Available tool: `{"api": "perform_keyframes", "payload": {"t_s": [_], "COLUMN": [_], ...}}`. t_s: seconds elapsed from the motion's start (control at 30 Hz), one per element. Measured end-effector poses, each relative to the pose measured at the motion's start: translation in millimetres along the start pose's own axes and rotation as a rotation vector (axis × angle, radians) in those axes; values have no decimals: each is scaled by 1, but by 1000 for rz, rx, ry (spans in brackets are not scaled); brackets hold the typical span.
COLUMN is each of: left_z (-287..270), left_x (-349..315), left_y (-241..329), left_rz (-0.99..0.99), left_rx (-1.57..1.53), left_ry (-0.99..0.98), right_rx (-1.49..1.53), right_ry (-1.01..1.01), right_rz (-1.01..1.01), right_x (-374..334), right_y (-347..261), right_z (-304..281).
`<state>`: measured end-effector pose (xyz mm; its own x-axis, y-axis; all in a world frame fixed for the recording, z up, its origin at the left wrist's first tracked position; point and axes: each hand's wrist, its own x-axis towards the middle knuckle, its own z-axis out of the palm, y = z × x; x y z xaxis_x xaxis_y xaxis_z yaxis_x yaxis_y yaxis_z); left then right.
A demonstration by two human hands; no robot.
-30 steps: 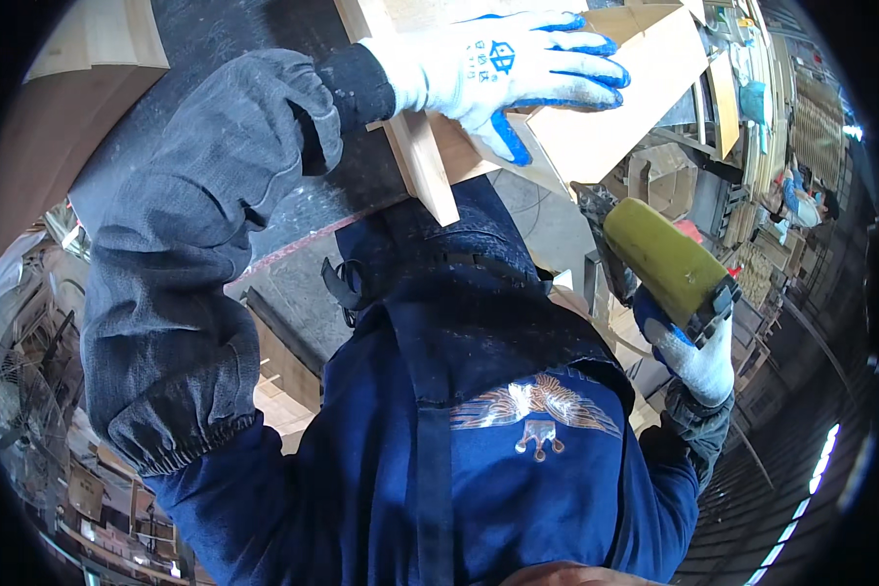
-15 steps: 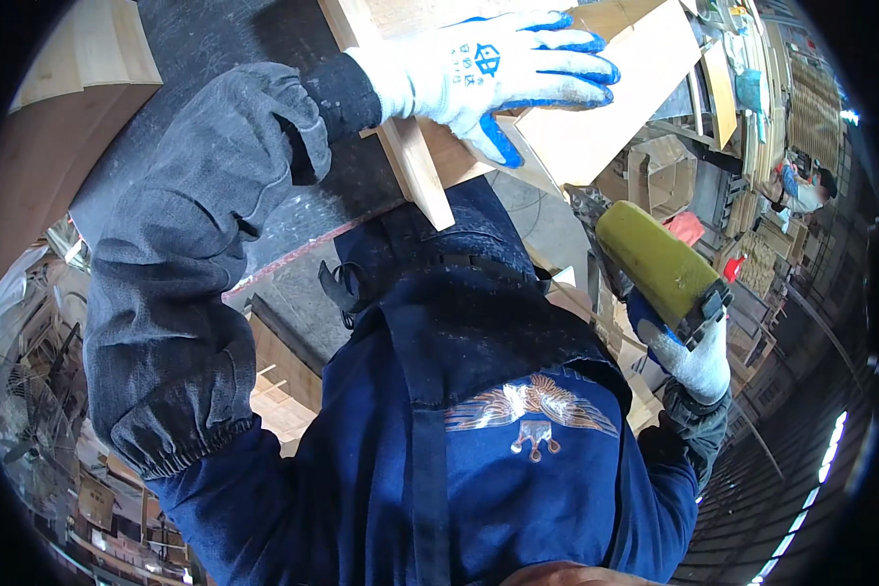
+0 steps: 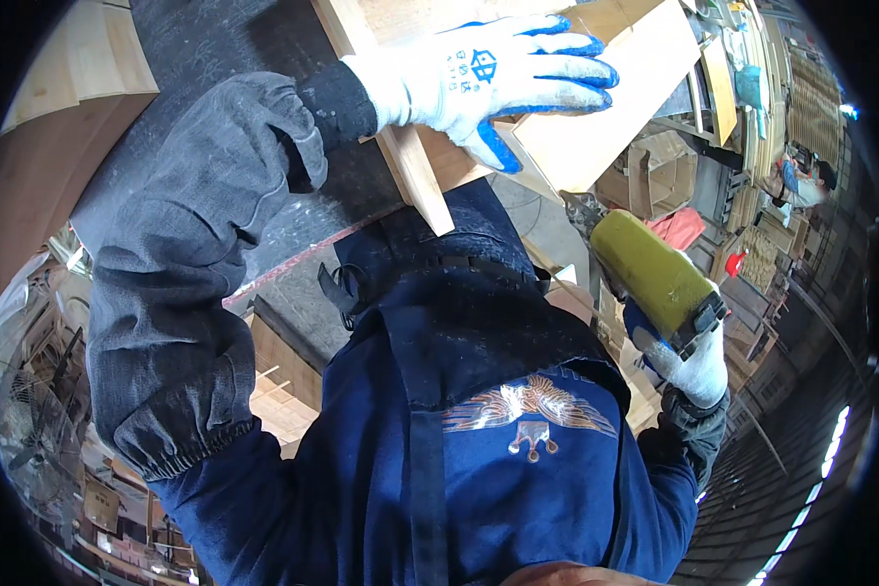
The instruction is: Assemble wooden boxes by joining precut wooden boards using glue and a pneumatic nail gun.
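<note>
From the head view, the left hand [image 3: 488, 73] lies flat on the wooden frame [image 3: 557, 127], pressing it onto the dark surface [image 3: 215, 49]. The right hand [image 3: 689, 361] grips a green power tool [image 3: 654, 273] (not touching the wood yet). Wooden boxes [image 3: 659, 171] crowd the workshop.

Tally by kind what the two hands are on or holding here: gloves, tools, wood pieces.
Gloved hands: 2, the left hand and the right hand
Olive-green power tool: 1
Wooden workpiece: 1
Total: 4
</note>
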<state>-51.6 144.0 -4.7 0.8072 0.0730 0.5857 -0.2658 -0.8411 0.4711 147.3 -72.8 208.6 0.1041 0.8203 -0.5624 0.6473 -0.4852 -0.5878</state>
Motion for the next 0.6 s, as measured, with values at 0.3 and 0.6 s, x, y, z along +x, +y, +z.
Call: {"api": "perform_keyframes", "payload": {"t_s": [0.3, 0.6], "left_z": [-3, -3], "left_x": [4, 3], "left_y": [2, 1], "left_rz": [-15, -8], "left_rx": [-27, 95], "left_ry": [-17, -66], "right_rx": [7, -5], "right_ry": [13, 16], "right_rz": [19, 105], "right_x": [-11, -11], "right_y": [12, 6], "right_z": [-1, -1]}}
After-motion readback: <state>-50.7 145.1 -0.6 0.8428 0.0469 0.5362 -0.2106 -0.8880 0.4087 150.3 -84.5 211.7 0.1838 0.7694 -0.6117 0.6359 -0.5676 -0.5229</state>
